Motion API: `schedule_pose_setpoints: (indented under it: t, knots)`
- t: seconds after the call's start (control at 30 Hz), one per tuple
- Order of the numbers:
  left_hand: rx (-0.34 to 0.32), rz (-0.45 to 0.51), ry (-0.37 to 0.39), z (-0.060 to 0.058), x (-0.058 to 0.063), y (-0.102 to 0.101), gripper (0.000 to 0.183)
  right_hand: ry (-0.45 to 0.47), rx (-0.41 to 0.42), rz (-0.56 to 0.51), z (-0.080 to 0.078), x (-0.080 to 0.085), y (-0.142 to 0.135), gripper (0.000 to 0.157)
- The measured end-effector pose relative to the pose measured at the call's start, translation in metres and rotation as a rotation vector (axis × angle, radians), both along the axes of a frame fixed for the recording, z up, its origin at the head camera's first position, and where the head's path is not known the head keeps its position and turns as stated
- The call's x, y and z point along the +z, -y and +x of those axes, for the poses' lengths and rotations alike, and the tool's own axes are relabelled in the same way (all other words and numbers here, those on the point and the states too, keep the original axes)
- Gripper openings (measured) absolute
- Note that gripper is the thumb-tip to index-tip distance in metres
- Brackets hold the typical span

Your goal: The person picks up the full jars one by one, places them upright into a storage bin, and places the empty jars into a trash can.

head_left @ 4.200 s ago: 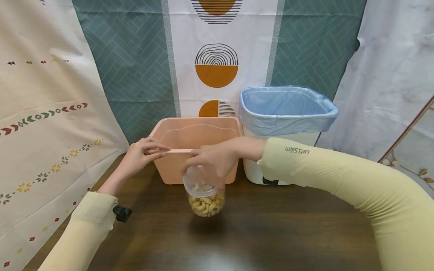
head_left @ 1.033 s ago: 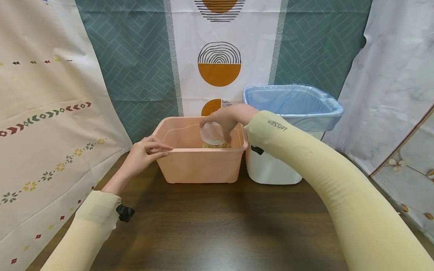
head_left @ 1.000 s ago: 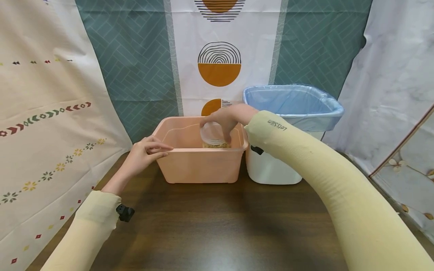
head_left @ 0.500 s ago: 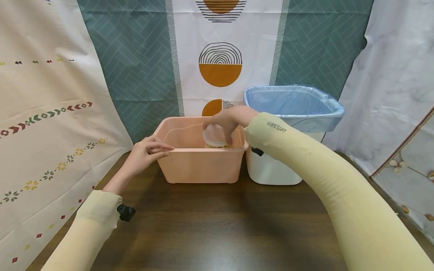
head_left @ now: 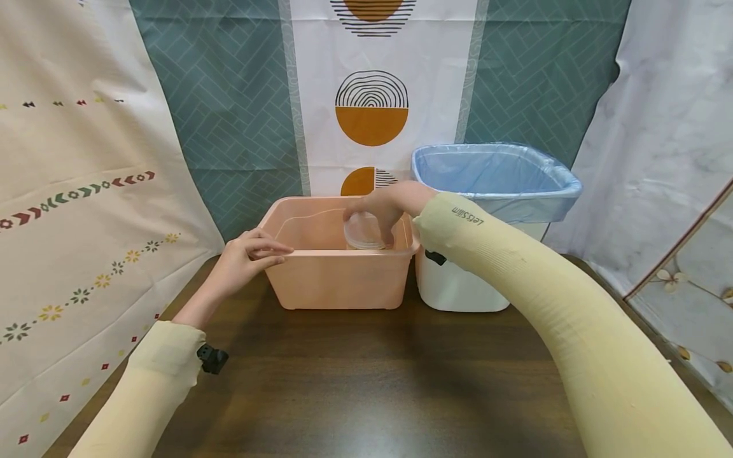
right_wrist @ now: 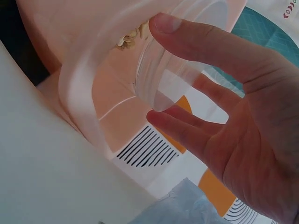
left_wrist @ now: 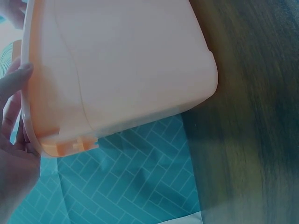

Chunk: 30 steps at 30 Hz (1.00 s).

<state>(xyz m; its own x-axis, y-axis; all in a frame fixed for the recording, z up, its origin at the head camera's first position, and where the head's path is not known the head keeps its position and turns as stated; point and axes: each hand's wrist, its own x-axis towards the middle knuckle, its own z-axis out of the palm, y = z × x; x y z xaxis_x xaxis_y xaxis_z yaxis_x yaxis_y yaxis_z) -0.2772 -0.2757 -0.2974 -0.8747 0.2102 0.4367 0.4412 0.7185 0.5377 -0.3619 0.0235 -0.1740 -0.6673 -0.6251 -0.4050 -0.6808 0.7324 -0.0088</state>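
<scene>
A peach plastic tub (head_left: 338,280) stands on the table against the backdrop. My left hand (head_left: 240,257) grips its front left rim between thumb and fingers; the left wrist view shows the thumb on the rim (left_wrist: 27,100). My right hand (head_left: 380,207) reaches into the tub's right side and holds a clear plastic jar (head_left: 362,230) by its lid end. The tub's front wall hides the lower jar in the head view. In the right wrist view thumb and fingers span the lid (right_wrist: 161,84), and some cashews (right_wrist: 128,41) show inside.
Right of the tub, close beside it, stands a white bin (head_left: 464,286) lined with a blue bag (head_left: 487,168). Patterned cloths hang behind and at both sides. Dark wooden table (head_left: 343,381) stretches in front.
My right hand has lifted the cashew jar over the front rim and lowered it into the tub, sinking slightly further in the last second. The left hand has stayed on the rim.
</scene>
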Motion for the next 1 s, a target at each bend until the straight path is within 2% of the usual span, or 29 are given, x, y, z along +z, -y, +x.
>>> schedule_pose_setpoints:
  t: [0.13,0.27,0.4,0.63,0.87,1.0]
  knots:
    - [-0.006,0.0,0.002,0.0,0.0,-0.001,0.02,-0.005,0.002,0.022,0.0,0.001,-0.002,0.102]
    - [-0.004,-0.002,0.0,-0.001,0.001,0.0,0.021,-0.055,0.078,0.013,0.0,0.005,-0.003,0.108]
    - [0.007,0.0,-0.008,-0.001,0.001,0.0,0.02,-0.082,0.121,-0.027,0.002,0.008,-0.005,0.105]
    - [-0.014,-0.001,-0.005,-0.002,0.0,0.0,0.02,-0.097,0.129,-0.079,0.005,0.009,-0.016,0.102]
    - [-0.012,0.005,-0.008,-0.001,-0.001,0.0,0.021,-0.105,0.176,-0.153,0.022,0.008,-0.026,0.097]
    - [-0.007,0.003,-0.006,0.001,-0.001,-0.001,0.02,-0.138,0.163,-0.229,0.036,0.003,-0.032,0.092]
